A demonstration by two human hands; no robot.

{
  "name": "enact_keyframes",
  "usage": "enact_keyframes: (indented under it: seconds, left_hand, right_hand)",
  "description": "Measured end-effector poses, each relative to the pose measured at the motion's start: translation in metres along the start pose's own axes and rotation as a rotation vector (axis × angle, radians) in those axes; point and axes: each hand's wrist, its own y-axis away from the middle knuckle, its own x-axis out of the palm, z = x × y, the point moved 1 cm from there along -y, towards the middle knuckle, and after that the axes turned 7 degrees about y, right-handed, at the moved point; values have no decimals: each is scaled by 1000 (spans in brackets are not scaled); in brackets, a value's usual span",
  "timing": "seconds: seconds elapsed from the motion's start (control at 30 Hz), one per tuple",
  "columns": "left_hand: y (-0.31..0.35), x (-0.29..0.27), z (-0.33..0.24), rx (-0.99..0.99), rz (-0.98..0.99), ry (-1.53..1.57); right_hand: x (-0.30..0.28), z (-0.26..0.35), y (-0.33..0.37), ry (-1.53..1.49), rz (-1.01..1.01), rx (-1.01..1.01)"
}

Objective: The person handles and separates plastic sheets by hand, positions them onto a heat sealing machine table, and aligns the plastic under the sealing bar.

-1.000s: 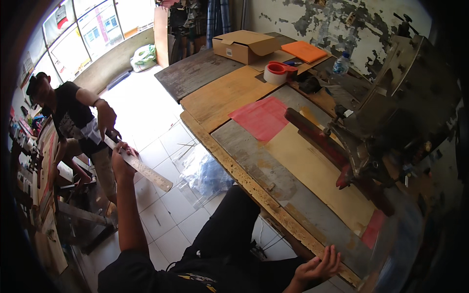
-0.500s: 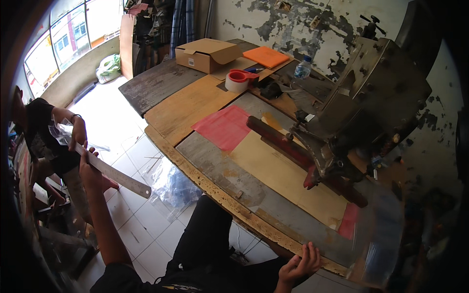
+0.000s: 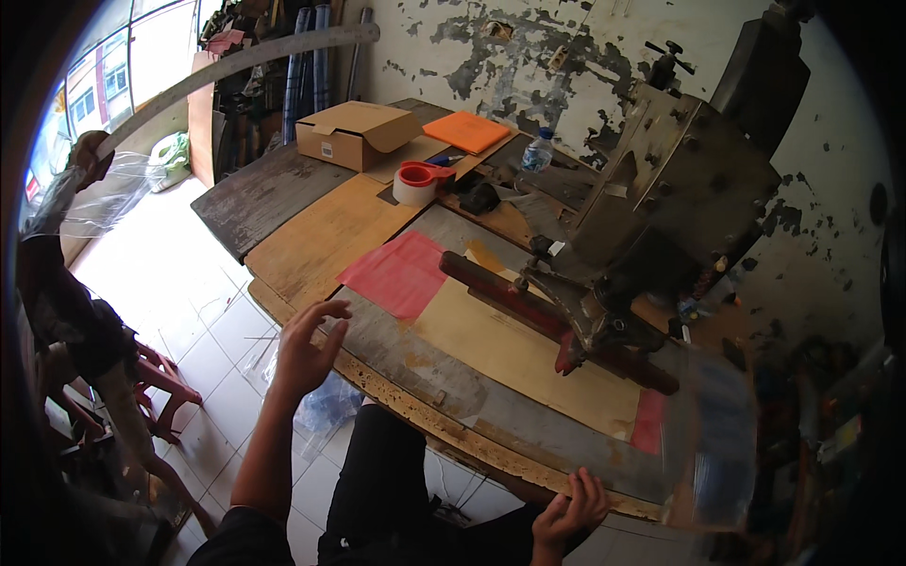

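My left hand (image 3: pixel 307 351) is raised over the table's near left edge, its fingers apart and loosely bent, holding nothing. My right hand (image 3: pixel 571 509) rests at the near edge further right, fingers slightly curled and nothing visible in them. At the far left, a co-worker's hand (image 3: pixel 92 158) grips one end of a long metal ruler (image 3: pixel 241 64). Clear plastic (image 3: pixel 118 193) hangs around that person's arm. On the worktable lies a tan sheet (image 3: pixel 510 349) with a pink sheet (image 3: pixel 401 274) at its left end. A dark red bar (image 3: pixel 528 307) of the machine crosses above the tan sheet.
The heavy metal machine (image 3: pixel 675 179) stands at the right. A cardboard box (image 3: pixel 354 132), an orange stack (image 3: pixel 467 132), a red tape dispenser (image 3: pixel 418 182) and a water bottle (image 3: pixel 538 151) occupy the far side. Plastic bags (image 3: pixel 328 401) lie on the floor beside my leg; a red stool (image 3: pixel 165 387) stands left.
My left hand has let go of the metal ruler and moved right toward the table. The co-worker has swung the ruler up and away. My right hand stays at the edge.
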Motion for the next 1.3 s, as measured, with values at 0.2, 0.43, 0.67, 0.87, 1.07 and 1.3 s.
enact_keyframes:
  seconds: [0.2, 0.43, 0.67, 0.87, 1.07, 1.3]
  left_hand:
    - [-17, 35, 13, -11, 31, -170]
    - [-14, 37, 12, -50, 75, -139]
    - [-16, 34, 13, -74, 104, -120]
    - [-15, 36, 17, -37, 72, -116]
    - [-17, 37, 20, -34, 59, -107]
    - [-18, 36, 21, -32, 68, -71]
  right_hand:
    - [-4, 4, -2, 20, 63, -22]
    - [0, 4, -2, 79, -5, -53]
    - [-4, 6, -5, 11, -34, -41]
    - [-6, 5, -2, 16, 78, -26]
    - [-6, -3, -3, 30, 63, -71]
    - [-52, -28, -156, -114, -167, 113]
